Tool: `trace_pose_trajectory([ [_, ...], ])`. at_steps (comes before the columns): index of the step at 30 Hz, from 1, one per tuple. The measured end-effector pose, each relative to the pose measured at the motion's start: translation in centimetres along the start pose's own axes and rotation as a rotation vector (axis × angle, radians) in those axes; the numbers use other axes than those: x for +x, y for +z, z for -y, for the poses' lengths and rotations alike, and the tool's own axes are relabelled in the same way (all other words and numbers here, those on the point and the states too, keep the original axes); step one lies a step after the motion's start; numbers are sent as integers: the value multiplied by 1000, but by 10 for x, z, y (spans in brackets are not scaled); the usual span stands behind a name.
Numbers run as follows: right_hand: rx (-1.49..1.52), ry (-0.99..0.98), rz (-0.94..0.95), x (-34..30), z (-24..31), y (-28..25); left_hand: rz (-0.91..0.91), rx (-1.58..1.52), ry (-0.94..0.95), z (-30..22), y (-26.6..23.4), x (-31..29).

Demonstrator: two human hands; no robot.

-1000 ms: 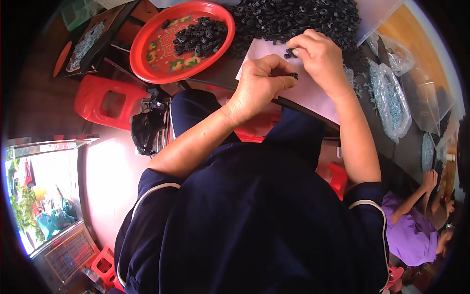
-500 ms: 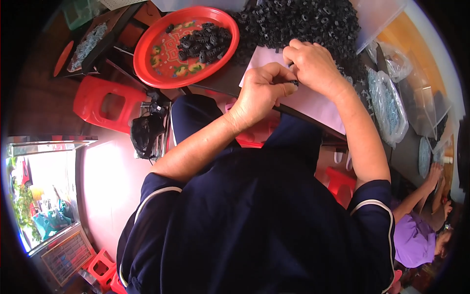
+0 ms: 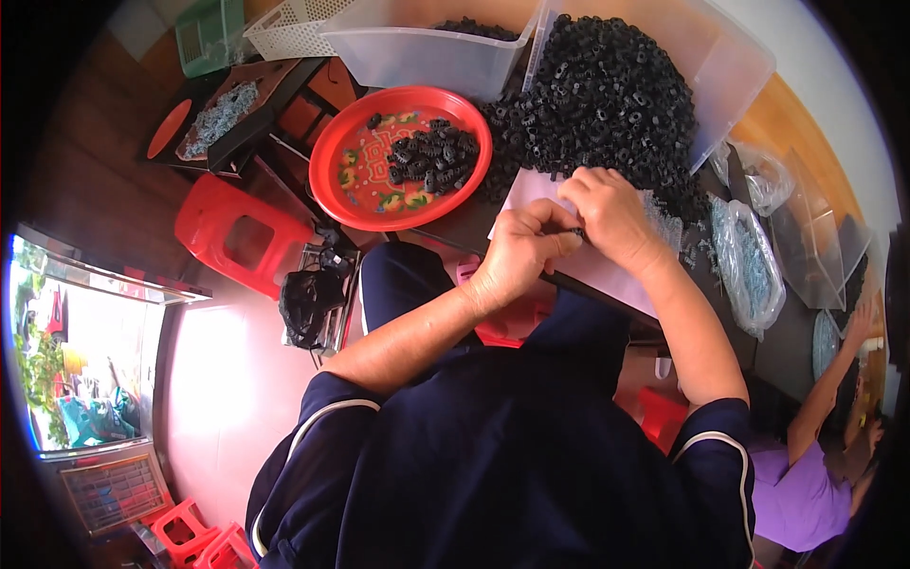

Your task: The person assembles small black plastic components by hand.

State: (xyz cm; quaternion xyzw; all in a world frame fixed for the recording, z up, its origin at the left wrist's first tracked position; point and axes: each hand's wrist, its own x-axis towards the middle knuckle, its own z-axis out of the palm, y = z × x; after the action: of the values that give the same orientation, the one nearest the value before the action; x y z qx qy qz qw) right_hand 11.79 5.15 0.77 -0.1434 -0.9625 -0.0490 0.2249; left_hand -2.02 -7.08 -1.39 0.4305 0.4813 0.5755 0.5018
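Note:
My left hand (image 3: 524, 248) pinches a small black plastic part (image 3: 578, 232) between thumb and forefinger, above the table's near edge. Close against it on the right, my right hand (image 3: 611, 213) has its fingers curled and bent down; whatever they grip is hidden behind them. Under both hands lies a pale pink cloth (image 3: 626, 280). Just beyond the fingers rises a large heap of small black plastic parts (image 3: 607, 95), spilling from a clear bin lying on its side. To the left, a red tray (image 3: 327, 180) with a printed pattern holds a cluster of black parts.
A translucent tub (image 3: 417, 62) stands behind the tray. Right of the cloth lie a clear bag of small bluish-grey pieces (image 3: 749, 261) and a clear box (image 3: 810, 237). A red stool (image 3: 204, 223) stands at left. Another person in a purple top (image 3: 801, 498) sits far right.
The view has tilted, so the table sits lower and more of the bins shows. My hands stay together over the cloth, the left still pinching the black part.

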Motion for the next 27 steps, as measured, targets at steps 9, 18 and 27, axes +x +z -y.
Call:
trace_pose_trajectory([
  [9, 1264, 650, -368, 8, 34, -30, -177, -59, 66, -17, -2, 15],
  [18, 1370, 749, -495, -7, 44, 3, -180, -33, 84, -4, -2, 16],
  [27, 1313, 709, -390, -18, 39, 5, -167, -43, 90, 2, -3, 16],
])
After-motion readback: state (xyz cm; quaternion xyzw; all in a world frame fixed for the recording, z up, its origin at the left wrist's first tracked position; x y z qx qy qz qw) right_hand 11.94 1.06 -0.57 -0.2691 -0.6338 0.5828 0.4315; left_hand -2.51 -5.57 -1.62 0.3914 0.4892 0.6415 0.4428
